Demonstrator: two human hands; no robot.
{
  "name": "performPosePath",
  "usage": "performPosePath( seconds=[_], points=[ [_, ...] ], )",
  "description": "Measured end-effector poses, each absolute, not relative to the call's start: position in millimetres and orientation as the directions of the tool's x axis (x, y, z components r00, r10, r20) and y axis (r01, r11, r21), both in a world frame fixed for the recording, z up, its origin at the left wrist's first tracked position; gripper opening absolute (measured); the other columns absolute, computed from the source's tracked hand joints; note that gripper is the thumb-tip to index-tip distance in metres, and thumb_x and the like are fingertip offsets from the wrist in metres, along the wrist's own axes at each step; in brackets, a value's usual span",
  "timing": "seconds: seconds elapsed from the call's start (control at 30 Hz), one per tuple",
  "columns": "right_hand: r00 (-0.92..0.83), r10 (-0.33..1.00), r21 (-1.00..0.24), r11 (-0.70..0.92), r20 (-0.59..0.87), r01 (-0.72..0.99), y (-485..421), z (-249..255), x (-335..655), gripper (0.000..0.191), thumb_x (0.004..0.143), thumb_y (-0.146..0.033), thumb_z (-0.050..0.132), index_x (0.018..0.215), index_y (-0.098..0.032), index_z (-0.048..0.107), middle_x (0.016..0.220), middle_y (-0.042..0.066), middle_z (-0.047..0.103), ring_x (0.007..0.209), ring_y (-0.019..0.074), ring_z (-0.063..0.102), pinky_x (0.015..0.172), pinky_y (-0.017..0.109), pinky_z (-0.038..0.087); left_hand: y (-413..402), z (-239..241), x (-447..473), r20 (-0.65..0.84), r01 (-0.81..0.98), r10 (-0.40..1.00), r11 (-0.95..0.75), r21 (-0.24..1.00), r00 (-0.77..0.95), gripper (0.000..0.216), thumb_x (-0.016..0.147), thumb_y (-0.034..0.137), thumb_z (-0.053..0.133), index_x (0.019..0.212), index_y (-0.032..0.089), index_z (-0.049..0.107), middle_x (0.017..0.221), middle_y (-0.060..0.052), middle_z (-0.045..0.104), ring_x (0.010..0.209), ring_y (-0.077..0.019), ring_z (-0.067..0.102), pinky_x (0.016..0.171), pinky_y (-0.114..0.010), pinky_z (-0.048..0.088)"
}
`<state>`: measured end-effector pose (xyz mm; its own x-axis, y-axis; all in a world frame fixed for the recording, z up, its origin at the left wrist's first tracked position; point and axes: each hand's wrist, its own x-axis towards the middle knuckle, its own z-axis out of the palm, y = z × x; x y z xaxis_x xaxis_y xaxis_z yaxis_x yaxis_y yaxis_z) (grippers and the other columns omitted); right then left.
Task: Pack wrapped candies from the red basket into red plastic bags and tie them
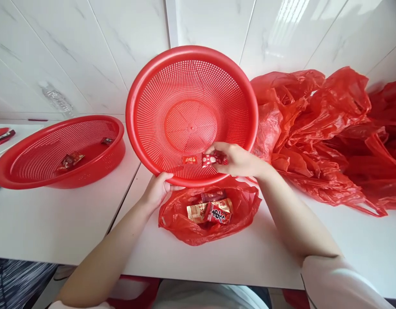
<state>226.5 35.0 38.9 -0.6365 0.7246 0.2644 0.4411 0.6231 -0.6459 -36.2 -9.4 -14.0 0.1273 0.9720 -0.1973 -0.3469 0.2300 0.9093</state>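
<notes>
A round red perforated basket stands tilted up on its edge, facing me. My left hand grips its lower rim. My right hand pinches a small red wrapped candy inside the basket near the bottom, next to another red candy lying there. Just below the basket, an open red plastic bag lies on the white table with several wrapped candies in it.
A second red perforated basket sits flat at the left, holding a few candies. A heap of crumpled red plastic bags fills the right side. White tiled wall behind. The table's near edge runs just in front of me.
</notes>
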Motion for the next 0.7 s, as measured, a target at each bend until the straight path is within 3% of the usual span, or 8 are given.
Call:
performPosePath(
  seconds=[0.1, 0.2, 0.3, 0.4, 0.53, 0.7],
  points=[
    [-0.771, 0.627, -0.742, 0.568, 0.111, 0.356, 24, 58, 238, 0.033, 0.08, -0.017, 0.06, 0.113, -0.02, 0.061, 0.1, 0.004, 0.068, 0.084, 0.0147, 0.064, 0.075, 0.026, 0.051, -7, -14, -38, -0.157, -0.359, 0.982, 0.186, 0.915, 0.109, 0.03, 0.075, 0.021, 0.061, 0.102, 0.009, 0.063, 0.108, -0.014, 0.07, 0.098, -0.0312, 0.069, 0.077, -0.045, 0.061],
    [-0.862, 0.508, -0.737, 0.584, 0.004, 0.341, 16, 64, 236, 0.025, 0.083, -0.025, 0.063, 0.108, -0.022, 0.066, 0.101, 0.003, 0.071, 0.087, 0.0153, 0.066, 0.078, 0.026, 0.052, -7, -13, -39, -0.146, -0.367, 0.985, 0.168, 0.915, 0.087, 0.03, 0.076, 0.022, 0.059, 0.103, 0.01, 0.064, 0.108, -0.014, 0.071, 0.099, -0.0306, 0.069, 0.078, -0.044, 0.061],
    [-0.767, 0.604, -0.658, 0.67, 0.214, 0.344, 19, 52, 221, 0.02, 0.089, -0.027, 0.058, 0.107, -0.021, 0.066, 0.105, 0.004, 0.07, 0.095, 0.0166, 0.066, 0.088, 0.031, 0.051, -10, -9, -35, -0.18, -0.364, 0.976, 0.212, 0.907, 0.119, 0.034, 0.076, 0.023, 0.058, 0.106, 0.009, 0.065, 0.103, -0.014, 0.072, 0.099, -0.0313, 0.069, 0.081, -0.044, 0.06],
    [-0.669, 0.644, -0.552, 0.732, 0.372, 0.399, 28, 28, 203, 0.027, 0.092, -0.018, 0.048, 0.116, -0.016, 0.061, 0.116, 0.009, 0.066, 0.108, 0.0189, 0.062, 0.1, 0.037, 0.046, -20, -5, -28, -0.271, -0.338, 0.936, 0.336, 0.879, 0.224, 0.038, 0.077, 0.025, 0.057, 0.11, 0.008, 0.066, 0.096, -0.015, 0.074, 0.093, -0.0344, 0.07, 0.077, -0.046, 0.06],
    [-0.694, 0.658, -0.468, 0.731, 0.292, 0.497, 38, 0, 190, 0.036, 0.092, -0.013, 0.046, 0.126, -0.009, 0.055, 0.125, 0.017, 0.059, 0.121, 0.0238, 0.054, 0.105, 0.041, 0.043, -32, -4, -20, -0.323, -0.325, 0.882, 0.435, 0.84, 0.343, 0.042, 0.08, 0.026, 0.056, 0.117, 0.008, 0.063, 0.096, -0.016, 0.074, 0.088, -0.0363, 0.071, 0.074, -0.051, 0.059],
    [-0.731, 0.636, -0.472, 0.738, 0.248, 0.483, 37, -3, 188, 0.028, 0.092, -0.012, 0.046, 0.116, -0.011, 0.061, 0.111, 0.014, 0.064, 0.103, 0.02, 0.061, 0.095, 0.037, 0.049, -33, -5, -20, -0.285, -0.317, 0.917, 0.368, 0.874, 0.278, 0.039, 0.079, 0.024, 0.058, 0.113, 0.006, 0.064, 0.091, -0.016, 0.073, 0.089, -0.0362, 0.071, 0.077, -0.052, 0.059]
  ],
)
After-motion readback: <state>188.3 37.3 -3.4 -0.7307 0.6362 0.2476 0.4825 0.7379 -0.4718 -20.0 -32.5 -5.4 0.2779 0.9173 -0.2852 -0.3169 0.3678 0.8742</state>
